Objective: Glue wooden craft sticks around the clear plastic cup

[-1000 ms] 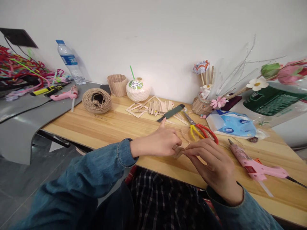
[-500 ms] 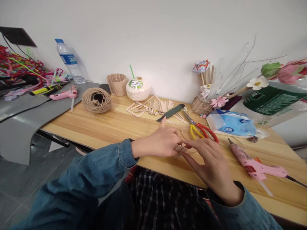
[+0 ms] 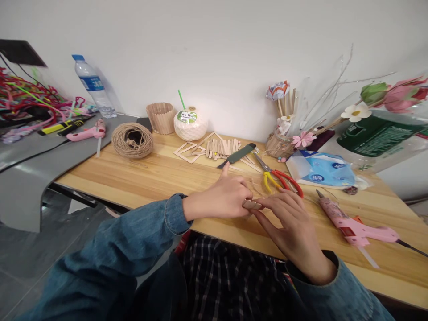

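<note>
Between my two hands, above the front part of the wooden table (image 3: 140, 183), are several wooden craft sticks (image 3: 251, 204) side by side, their rounded ends showing. My left hand (image 3: 224, 194) is closed around them, with one finger stretched out forward; most of their length is hidden by this hand. The thumb and fingertips of my right hand (image 3: 290, 223) pinch the right side of the sticks. Just beyond my hands lie scissors (image 3: 279, 178) with red and yellow handles. A dark green craft knife (image 3: 239, 154) rests behind my left hand.
More craft sticks (image 3: 222, 148) lie behind the knife, near diamond-shaped stick frames (image 3: 187, 152). A twine ball (image 3: 132, 141), a stick cup (image 3: 161, 118) and a white coconut (image 3: 190, 125) stand left. At right are a pink glue gun (image 3: 357, 227) and a tissue pack (image 3: 323, 169).
The sticks have turned slightly, so their rounded ends show more plainly. Both hands keep their grip in nearly the same place. The view has shifted a little.
</note>
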The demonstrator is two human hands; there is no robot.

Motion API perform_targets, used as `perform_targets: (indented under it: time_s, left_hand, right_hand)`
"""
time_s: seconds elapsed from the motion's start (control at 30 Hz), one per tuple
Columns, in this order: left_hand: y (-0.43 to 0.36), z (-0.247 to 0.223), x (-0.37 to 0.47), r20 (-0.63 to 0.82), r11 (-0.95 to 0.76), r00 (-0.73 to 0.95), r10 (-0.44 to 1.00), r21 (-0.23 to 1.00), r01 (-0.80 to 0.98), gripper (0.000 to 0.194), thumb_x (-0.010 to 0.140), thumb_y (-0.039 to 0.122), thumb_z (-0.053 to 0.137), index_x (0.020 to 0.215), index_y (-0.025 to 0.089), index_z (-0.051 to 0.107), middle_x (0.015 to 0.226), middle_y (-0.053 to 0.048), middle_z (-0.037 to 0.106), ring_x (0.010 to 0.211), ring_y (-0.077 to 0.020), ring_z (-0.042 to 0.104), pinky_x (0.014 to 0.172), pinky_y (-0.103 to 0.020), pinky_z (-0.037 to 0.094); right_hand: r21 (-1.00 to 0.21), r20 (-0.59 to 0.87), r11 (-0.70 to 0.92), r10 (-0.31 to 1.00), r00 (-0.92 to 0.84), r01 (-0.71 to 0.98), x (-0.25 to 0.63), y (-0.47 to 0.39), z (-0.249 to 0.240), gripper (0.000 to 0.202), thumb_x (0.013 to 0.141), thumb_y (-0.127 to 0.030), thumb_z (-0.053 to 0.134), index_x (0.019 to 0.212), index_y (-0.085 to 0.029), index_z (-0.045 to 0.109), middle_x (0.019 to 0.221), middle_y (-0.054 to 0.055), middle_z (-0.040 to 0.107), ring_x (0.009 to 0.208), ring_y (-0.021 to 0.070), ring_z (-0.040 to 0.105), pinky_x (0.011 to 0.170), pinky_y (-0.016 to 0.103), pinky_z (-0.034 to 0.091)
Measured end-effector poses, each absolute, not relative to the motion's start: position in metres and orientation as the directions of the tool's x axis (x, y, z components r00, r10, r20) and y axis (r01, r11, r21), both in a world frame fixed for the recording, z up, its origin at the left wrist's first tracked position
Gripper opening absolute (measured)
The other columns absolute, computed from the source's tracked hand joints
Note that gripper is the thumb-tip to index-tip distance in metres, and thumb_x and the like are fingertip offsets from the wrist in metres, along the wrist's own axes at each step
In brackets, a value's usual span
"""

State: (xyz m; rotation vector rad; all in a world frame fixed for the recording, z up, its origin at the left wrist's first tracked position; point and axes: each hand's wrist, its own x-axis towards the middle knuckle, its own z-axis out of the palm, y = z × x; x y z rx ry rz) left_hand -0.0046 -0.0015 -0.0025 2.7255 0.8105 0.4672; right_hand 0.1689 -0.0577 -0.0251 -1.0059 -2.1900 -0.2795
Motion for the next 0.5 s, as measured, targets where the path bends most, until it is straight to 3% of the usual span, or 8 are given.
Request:
perform_targets:
  time_s: [0.5]
  left_hand:
    - [-0.0006, 0.0005, -0.0018, 0.153, -0.803, 0.808, 0.568, 0.316, 0.505, 0.012, 0.075, 0.026, 0.064, 0.066, 0.017, 0.066, 0.081, -0.002, 0.069, 0.094, -0.0199, 0.06, 0.103, -0.052, 0.024]
  right_hand:
    - [-0.017, 0.698, 0.674, 0.538, -0.474, 0.739, 0.166, -0.057, -0.0231, 0.005, 0.086, -0.016, 0.056, 0.089, -0.019, 0.054, 0.072, 0.0, 0.063, 0.067, 0.0139, 0.056, 0.081, 0.036, 0.042]
